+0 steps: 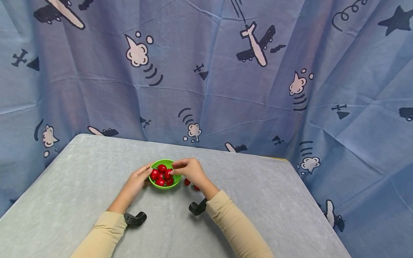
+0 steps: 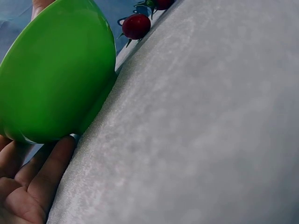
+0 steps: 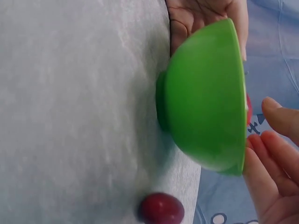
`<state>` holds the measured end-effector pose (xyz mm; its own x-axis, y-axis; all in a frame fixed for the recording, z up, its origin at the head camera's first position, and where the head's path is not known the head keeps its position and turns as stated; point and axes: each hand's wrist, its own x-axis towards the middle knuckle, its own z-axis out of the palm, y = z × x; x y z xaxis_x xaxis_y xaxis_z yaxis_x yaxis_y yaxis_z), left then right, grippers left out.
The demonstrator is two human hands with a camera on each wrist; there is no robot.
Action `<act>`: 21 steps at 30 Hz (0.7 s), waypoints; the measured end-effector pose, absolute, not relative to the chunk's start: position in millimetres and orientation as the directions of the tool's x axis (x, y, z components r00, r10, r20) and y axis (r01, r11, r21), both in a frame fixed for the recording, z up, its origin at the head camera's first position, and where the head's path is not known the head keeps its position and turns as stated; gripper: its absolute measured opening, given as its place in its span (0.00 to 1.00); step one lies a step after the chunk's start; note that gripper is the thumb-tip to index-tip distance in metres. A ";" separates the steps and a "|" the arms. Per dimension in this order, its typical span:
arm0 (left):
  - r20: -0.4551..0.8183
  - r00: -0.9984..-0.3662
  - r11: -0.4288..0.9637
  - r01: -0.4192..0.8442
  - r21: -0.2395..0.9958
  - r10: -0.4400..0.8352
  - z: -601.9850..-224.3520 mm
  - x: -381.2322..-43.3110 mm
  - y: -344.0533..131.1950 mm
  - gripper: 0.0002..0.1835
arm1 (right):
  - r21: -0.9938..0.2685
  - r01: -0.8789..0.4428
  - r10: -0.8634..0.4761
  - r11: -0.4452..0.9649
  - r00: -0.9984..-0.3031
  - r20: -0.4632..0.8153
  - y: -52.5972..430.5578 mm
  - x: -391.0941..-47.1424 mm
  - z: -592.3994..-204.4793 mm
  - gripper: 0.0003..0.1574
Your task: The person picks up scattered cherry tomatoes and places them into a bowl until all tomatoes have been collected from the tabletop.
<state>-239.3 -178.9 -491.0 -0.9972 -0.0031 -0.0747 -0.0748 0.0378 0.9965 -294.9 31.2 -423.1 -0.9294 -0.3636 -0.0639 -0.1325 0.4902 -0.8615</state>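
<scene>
A bright green bowl (image 1: pixel 177 180) stands on the table with several red cherry tomatoes (image 1: pixel 160 182) inside. My left hand (image 1: pixel 137 180) holds the bowl's left side, thumb up by the rim and the other fingers low against the outer wall. Over the right rim reaches my right hand (image 1: pixel 193 171), its thumb and fingers apart close above the tomatoes. In the right wrist view nothing shows between these fingers, and their tips lie at the rim of the bowl (image 3: pixel 205 98). Just right of the bowl lie a loose tomato (image 1: pixel 187 182) and another tomato (image 1: pixel 196 187), partly under the right wrist.
A pale grey cloth covers the table (image 1: pixel 258 204). Behind it hangs a blue curtain (image 1: pixel 206 71) printed with airplanes and clouds. Black wrist mounts sit on the left wrist (image 1: pixel 135 219) and the right wrist (image 1: pixel 197 208).
</scene>
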 end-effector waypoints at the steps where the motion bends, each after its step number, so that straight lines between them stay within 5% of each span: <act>1: -0.074 -0.997 0.040 -0.074 0.996 -0.004 -491.1 -239.4 -178.8 0.28 | -0.865 -0.130 -0.358 0.485 -0.932 -0.061 32.8 -295.4 -423.0 0.18; 12: -0.070 -0.998 0.024 -0.070 0.997 -0.001 -490.9 -239.3 -178.0 0.27 | -0.891 -0.119 -0.277 0.437 -0.961 -0.007 63.2 -305.2 -422.9 0.17; 21: -0.070 -0.998 0.023 -0.070 0.997 0.003 -490.9 -239.0 -178.6 0.27 | -0.880 -0.043 -0.241 0.473 -0.967 -0.083 80.2 -307.9 -430.9 0.14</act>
